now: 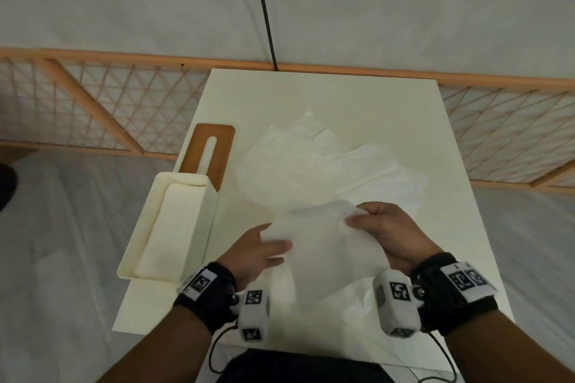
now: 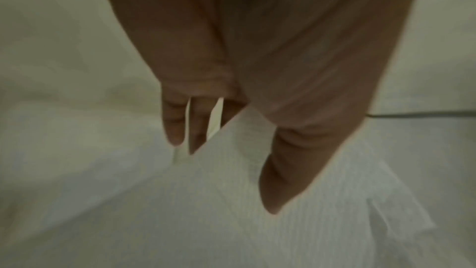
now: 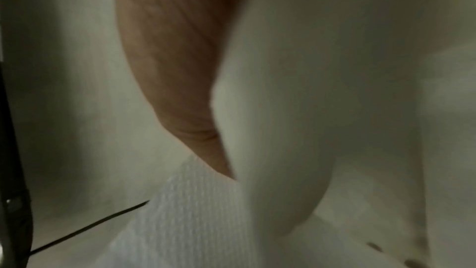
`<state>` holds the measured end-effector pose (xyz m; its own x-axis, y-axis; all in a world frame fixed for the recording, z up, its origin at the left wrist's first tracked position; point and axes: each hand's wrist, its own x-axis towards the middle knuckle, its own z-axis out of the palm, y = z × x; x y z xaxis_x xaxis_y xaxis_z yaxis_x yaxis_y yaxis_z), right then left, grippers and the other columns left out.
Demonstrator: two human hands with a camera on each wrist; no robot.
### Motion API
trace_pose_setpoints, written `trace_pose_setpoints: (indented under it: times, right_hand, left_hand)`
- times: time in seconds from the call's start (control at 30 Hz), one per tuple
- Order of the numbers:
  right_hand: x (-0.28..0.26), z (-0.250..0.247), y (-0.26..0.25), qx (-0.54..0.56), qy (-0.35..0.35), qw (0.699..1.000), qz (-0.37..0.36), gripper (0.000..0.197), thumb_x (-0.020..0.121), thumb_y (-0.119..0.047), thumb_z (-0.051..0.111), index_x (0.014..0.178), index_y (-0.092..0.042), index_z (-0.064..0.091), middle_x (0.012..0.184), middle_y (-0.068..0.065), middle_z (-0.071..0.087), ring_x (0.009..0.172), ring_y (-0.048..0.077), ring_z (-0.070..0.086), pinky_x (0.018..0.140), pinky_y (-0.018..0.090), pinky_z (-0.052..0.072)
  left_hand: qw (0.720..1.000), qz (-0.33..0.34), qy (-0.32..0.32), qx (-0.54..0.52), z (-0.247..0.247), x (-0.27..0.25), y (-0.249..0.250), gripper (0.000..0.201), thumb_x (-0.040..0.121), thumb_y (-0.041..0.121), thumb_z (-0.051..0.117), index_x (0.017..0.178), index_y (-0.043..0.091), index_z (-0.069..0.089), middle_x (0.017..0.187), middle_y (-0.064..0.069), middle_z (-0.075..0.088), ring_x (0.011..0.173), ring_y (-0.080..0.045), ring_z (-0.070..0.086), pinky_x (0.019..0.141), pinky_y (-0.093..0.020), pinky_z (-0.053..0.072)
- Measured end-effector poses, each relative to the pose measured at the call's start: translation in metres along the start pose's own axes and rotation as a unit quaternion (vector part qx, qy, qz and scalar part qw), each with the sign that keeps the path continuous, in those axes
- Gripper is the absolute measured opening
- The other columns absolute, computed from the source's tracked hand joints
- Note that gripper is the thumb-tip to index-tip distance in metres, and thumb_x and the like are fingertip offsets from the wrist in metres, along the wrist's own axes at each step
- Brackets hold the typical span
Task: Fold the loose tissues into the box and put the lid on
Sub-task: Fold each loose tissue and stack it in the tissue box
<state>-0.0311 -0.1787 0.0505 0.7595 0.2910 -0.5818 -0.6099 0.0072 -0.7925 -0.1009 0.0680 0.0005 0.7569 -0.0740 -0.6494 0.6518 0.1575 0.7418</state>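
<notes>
Fingers [image 1: 362, 221] of both hands pinch one tissue [image 1: 323, 246] above tabletop [image 1: 342, 96]; risk: thin sheet tears or folds crooked if pulled unevenly.

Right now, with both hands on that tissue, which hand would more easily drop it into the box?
Probably the left. The left hand sits on the tissue's near-left side, next to the open box at the table's left edge. The right hand grips the far side and would have to cross over.
</notes>
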Motion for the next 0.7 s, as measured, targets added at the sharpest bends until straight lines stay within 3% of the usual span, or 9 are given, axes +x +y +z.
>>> trace_pose_setpoints:
  times: [0.1,0.2,0.3,0.33,0.4,0.5,0.6,0.7]
  right_hand:
    - [-0.005,0.003,0.004,0.013,0.007,1.000,-0.004,0.009,0.085,0.011,0.061,0.090,0.008,0.068,0.079,0.023,0.069,0.065,0.030,0.066,0.059,0.033,0.056]
    - [-0.009,-0.003,0.007,0.003,0.019,0.999,-0.043,0.019,0.079,0.008,0.071,0.097,0.006,0.071,0.086,0.020,0.071,0.074,0.030,0.068,0.065,0.034,0.057]
    - [-0.014,-0.007,0.007,-0.008,0.034,0.997,-0.074,0.023,0.086,0.011,0.066,0.104,-0.002,0.071,0.085,0.011,0.072,0.072,0.021,0.069,0.061,0.029,0.057]
    - [-0.014,-0.007,0.009,-0.011,0.039,0.996,-0.076,0.023,0.087,0.011,0.063,0.103,-0.003,0.071,0.085,0.011,0.073,0.073,0.021,0.070,0.062,0.030,0.057]
    - [-0.014,-0.004,0.012,-0.006,0.038,0.996,-0.074,0.021,0.088,0.013,0.059,0.101,0.001,0.070,0.086,0.015,0.073,0.075,0.025,0.070,0.063,0.032,0.057]
    - [-0.011,-0.004,0.014,-0.023,0.045,0.996,-0.075,0.015,0.088,0.009,0.061,0.095,0.002,0.073,0.085,0.017,0.073,0.074,0.027,0.068,0.062,0.033,0.055]
    - [-0.010,-0.012,0.015,-0.084,0.060,0.989,-0.105,0.011,0.088,0.003,0.068,0.083,-0.003,0.076,0.080,0.012,0.073,0.068,0.020,0.067,0.060,0.028,0.054]
    - [-0.009,-0.019,0.018,-0.083,0.048,0.987,-0.127,0.017,0.086,0.006,0.069,0.077,-0.006,0.077,0.082,0.012,0.074,0.069,0.021,0.068,0.062,0.030,0.054]
  left_hand:
    - [0.996,-0.029,-0.022,-0.076,0.016,-0.001,-0.014,0.025,0.090,-0.001,0.064,0.114,0.005,0.063,0.109,-0.016,0.071,0.104,-0.039,0.067,0.098,-0.055,0.051]
    - [0.990,0.024,-0.012,-0.137,0.016,-0.007,-0.014,0.029,0.082,-0.005,0.069,0.110,-0.003,0.063,0.105,-0.021,0.069,0.091,-0.034,0.069,0.076,-0.043,0.060]
    - [0.982,0.056,0.003,-0.182,0.007,-0.006,-0.011,0.022,0.079,-0.009,0.068,0.094,0.006,0.075,0.103,-0.019,0.070,0.094,-0.034,0.063,0.082,-0.041,0.056]
    - [0.983,0.054,0.000,-0.177,0.006,-0.006,-0.010,0.022,0.080,-0.007,0.069,0.094,0.008,0.076,0.106,-0.019,0.070,0.099,-0.035,0.062,0.089,-0.045,0.054]
    - [0.987,0.042,-0.013,-0.153,0.008,-0.009,-0.007,0.029,0.084,0.000,0.069,0.113,0.004,0.070,0.120,-0.022,0.067,0.110,-0.039,0.061,0.098,-0.053,0.047]
    - [0.993,0.045,-0.024,-0.110,0.005,-0.014,0.000,0.032,0.098,0.002,0.051,0.128,0.007,0.060,0.126,-0.015,0.067,0.113,-0.031,0.066,0.090,-0.044,0.055]
    - [0.996,0.081,-0.019,-0.023,-0.005,-0.019,0.009,0.037,0.100,-0.002,0.049,0.130,0.016,0.057,0.122,-0.009,0.070,0.112,-0.027,0.067,0.091,-0.042,0.056]
    - [0.993,0.114,0.006,0.034,-0.013,-0.020,0.015,0.029,0.095,-0.006,0.055,0.122,0.003,0.064,0.116,-0.016,0.072,0.112,-0.034,0.066,0.099,-0.047,0.052]
